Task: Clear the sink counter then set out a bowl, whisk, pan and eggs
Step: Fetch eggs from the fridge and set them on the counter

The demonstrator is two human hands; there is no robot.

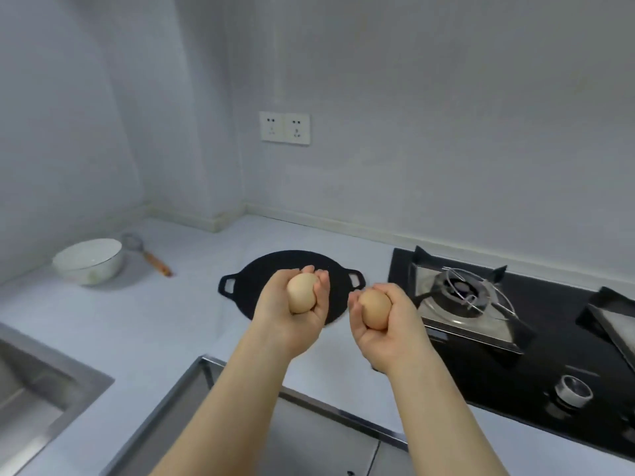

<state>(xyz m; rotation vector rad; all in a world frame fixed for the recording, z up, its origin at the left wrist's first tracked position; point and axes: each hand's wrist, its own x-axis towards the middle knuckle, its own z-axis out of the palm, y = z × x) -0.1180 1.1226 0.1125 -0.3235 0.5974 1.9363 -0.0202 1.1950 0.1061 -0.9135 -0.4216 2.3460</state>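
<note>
Forearms are being stretched forward from the near edge of a pale counter, with a corner of a steel sink being glimpsed at the near left. An egg is being cradled in the left hand, whose fingers are curled up around it from below. A second egg is being gripped the same way in the right hand, fingers and thumb wrapped round the shell. Both hands are being held just beside each other, above the near rim of a flat black pan lying on the counter. To the right, a gas stove is being shown. Farther off at the left, a white bowl is sitting with a wooden-handled whisk just beside it. Wall sockets are being seen beyond.

With bowl, whisk and pan set out, placing the eggs is judged to be the last step. The next move is judged to call for a gentle lowering onto a spot where neither egg can roll, with the fingers being loosened slowly.
</note>
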